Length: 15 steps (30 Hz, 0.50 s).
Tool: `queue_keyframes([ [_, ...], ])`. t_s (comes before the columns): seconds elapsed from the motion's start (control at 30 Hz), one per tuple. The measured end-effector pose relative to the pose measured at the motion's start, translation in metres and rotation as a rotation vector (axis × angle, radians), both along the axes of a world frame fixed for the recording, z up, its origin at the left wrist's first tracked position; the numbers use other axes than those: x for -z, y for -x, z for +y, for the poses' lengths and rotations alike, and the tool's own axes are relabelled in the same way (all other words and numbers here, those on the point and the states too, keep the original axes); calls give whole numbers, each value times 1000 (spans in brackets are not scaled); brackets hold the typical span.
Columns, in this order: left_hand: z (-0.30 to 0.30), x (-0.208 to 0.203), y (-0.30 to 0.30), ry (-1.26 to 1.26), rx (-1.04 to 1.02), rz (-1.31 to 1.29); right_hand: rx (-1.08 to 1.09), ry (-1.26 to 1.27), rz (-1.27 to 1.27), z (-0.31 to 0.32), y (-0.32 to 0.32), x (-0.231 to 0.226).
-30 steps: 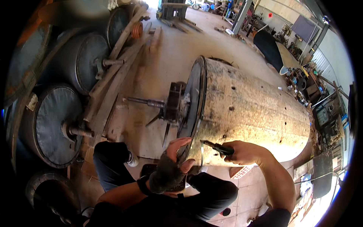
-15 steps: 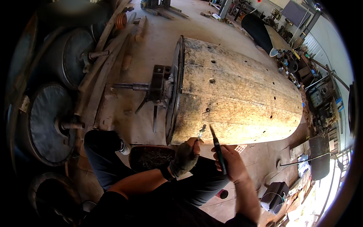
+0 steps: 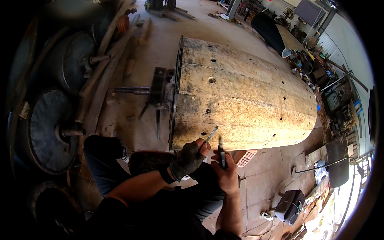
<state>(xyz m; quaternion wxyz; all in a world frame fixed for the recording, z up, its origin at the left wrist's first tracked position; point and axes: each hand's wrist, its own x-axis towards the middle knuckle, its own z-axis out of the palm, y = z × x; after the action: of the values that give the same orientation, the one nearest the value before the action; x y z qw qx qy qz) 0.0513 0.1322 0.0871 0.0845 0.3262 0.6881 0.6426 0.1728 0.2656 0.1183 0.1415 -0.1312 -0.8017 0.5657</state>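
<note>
My left hand (image 3: 189,161), in a dark fingerless glove, pinches a thin greyish metal strip (image 3: 212,133) that slants up to the right. Its tip overlaps the near side of a large wood-covered drum (image 3: 248,94); I cannot tell whether they touch. Close by on the right, my bare right hand (image 3: 227,176) is closed round a slim dark-handled tool (image 3: 222,156) with a narrow, tapering dark end pointing up. The exact kind of this tool is unclear. Dark round holes dot the drum's worn planks, and a metal shaft (image 3: 134,90) sticks out of its left end.
Dark metal drums (image 3: 50,132) stand along the left beside long timber planks (image 3: 105,76). A red perforated brick (image 3: 247,157) lies below the wooden drum's near edge. On the floor at right sits a dark box (image 3: 290,206); clutter lines the right wall.
My right hand has moved left and up with its tool, nearer to my left hand. The metal strip now angles more to the right. The view has shifted slightly.
</note>
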Motion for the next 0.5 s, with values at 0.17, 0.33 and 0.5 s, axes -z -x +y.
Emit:
queue_keyframes([
  [0.17,15,23,-2,-63,37,32,-114,-492,28,35,-1,0],
  [0.33,13,11,-4,-13,87,34,-171,-554,1,50,-2,-9],
  [0.5,11,13,1,-4,219,66,-166,-515,-71,56,-6,-19],
])
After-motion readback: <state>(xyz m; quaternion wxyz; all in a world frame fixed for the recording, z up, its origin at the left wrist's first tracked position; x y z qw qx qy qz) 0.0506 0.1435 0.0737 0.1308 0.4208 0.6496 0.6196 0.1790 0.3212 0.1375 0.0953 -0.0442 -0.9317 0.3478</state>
